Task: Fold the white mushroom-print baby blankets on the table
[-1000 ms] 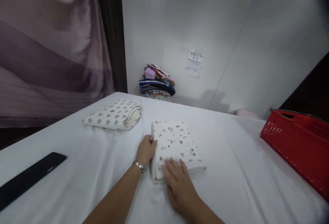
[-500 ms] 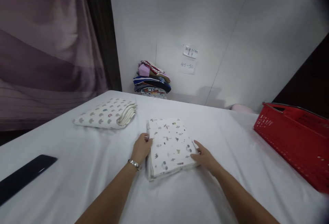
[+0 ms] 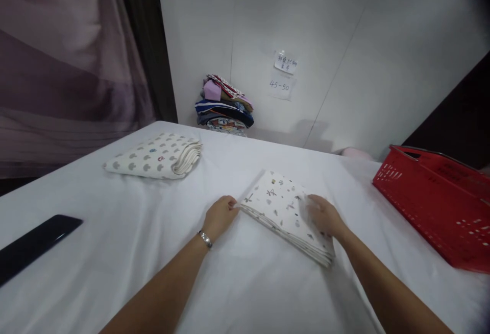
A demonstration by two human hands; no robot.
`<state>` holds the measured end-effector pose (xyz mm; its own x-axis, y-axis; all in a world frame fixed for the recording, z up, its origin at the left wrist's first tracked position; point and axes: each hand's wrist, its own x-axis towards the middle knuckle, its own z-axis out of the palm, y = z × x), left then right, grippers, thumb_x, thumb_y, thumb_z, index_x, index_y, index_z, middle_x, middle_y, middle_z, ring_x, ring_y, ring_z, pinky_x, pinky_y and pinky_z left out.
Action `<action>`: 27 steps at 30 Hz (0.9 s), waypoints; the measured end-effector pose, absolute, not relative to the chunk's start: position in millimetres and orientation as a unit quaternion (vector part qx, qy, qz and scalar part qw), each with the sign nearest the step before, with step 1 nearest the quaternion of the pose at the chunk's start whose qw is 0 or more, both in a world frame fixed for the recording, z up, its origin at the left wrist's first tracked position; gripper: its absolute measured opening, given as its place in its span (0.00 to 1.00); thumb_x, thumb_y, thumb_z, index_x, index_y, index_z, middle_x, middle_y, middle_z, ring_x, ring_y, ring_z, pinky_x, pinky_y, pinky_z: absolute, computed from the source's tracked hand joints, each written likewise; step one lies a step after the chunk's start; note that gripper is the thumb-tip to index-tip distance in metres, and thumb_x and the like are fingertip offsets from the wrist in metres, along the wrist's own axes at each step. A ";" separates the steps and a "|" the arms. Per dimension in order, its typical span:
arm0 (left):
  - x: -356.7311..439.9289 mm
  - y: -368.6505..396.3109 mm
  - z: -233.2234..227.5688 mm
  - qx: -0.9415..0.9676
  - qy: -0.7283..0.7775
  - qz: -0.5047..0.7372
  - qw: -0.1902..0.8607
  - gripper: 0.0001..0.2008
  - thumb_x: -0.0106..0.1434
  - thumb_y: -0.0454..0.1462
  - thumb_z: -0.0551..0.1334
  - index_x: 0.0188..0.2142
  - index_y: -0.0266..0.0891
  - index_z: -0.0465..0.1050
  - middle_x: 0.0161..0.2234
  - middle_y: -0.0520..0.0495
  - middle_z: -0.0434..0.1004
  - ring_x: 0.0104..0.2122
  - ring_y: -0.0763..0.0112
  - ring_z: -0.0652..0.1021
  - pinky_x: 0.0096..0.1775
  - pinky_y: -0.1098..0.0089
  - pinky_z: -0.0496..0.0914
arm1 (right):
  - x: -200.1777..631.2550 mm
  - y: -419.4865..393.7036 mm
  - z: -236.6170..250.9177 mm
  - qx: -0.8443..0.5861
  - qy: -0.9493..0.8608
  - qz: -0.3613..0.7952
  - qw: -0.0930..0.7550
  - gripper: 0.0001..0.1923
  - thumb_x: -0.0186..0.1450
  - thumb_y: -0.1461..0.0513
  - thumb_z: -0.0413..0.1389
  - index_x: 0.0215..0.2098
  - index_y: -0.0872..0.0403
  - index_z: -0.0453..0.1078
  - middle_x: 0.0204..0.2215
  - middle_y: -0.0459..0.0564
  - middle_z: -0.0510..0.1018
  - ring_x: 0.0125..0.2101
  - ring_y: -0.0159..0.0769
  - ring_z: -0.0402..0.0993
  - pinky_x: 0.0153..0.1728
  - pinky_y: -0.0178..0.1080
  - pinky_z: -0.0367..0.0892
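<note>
A folded white cloth (image 3: pixel 285 209) printed with small plants and shapes lies turned at an angle on the white-covered table. My left hand (image 3: pixel 220 216), a silver band on its wrist, pinches the cloth's left corner between thumb and fingers. At the opposite side my right hand (image 3: pixel 325 216) grips the right edge; its fingers are slightly blurred and partly hidden by the cloth. Several layers show along the near edge. Farther left rests another folded cloth (image 3: pixel 153 158), cream with grey mushroom-like prints, which neither hand touches.
A red plastic basket (image 3: pixel 432 211) stands at the right of the white table cover (image 3: pixel 153 262). A dark flat object (image 3: pixel 38 244) lies at the left. Behind the table is a stack of folded fabrics (image 3: pixel 225 106) against the wall, near two paper notes (image 3: pixel 282 73).
The printed cloth has turned on the table and shifted right, its near end swinging rightward. Both hands moved with it, the left now at a corner. My view has tilted slightly.
</note>
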<state>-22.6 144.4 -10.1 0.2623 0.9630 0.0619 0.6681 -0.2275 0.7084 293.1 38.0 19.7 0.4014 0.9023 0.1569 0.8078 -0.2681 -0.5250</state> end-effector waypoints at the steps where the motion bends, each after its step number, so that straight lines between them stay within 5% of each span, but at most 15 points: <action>1: -22.9 145.2 -10.0 0.759 0.539 0.255 0.261 0.08 0.54 0.38 0.58 0.34 0.41 0.71 0.34 0.50 0.73 0.36 0.69 0.72 0.36 0.71 0.63 | 279.6 30.0 20.5 -0.767 -0.579 0.102 0.256 0.21 0.60 0.58 0.49 0.50 0.54 0.67 0.50 0.54 0.70 0.49 0.44 0.66 0.49 0.47 0.62; 5: -16.0 140.3 -12.1 0.825 0.475 0.234 0.196 0.06 0.55 0.38 0.58 0.32 0.42 0.72 0.36 0.48 0.71 0.40 0.66 0.69 0.41 0.68 0.61 | 244.0 1.8 21.6 -0.661 -0.719 0.098 0.191 0.19 0.63 0.57 0.46 0.52 0.51 0.65 0.52 0.52 0.68 0.51 0.42 0.64 0.51 0.45 0.59; 14: -7.3 145.8 -20.9 0.830 0.477 0.231 0.177 0.10 0.56 0.36 0.57 0.38 0.45 0.71 0.42 0.50 0.71 0.45 0.64 0.68 0.45 0.64 0.57 | 240.6 -35.1 0.3 -0.659 -0.748 -0.020 0.075 0.28 0.62 0.61 0.48 0.60 0.51 0.54 0.58 0.54 0.59 0.57 0.46 0.55 0.53 0.52 0.56; 27: -11.6 155.3 -13.6 0.823 0.504 0.233 0.118 0.06 0.56 0.36 0.55 0.28 0.41 0.71 0.33 0.49 0.73 0.38 0.66 0.70 0.42 0.64 0.58 | 242.5 -39.9 -31.1 -0.658 -0.748 -0.077 0.049 0.34 0.59 0.72 0.42 0.63 0.50 0.46 0.61 0.50 0.53 0.60 0.40 0.47 0.55 0.50 0.52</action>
<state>-11.6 155.3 -13.6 0.3833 0.8849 0.2647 0.7747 -0.4641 0.4295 242.5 -39.9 -31.1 -0.1300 0.9760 0.1745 0.9911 0.1231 0.0499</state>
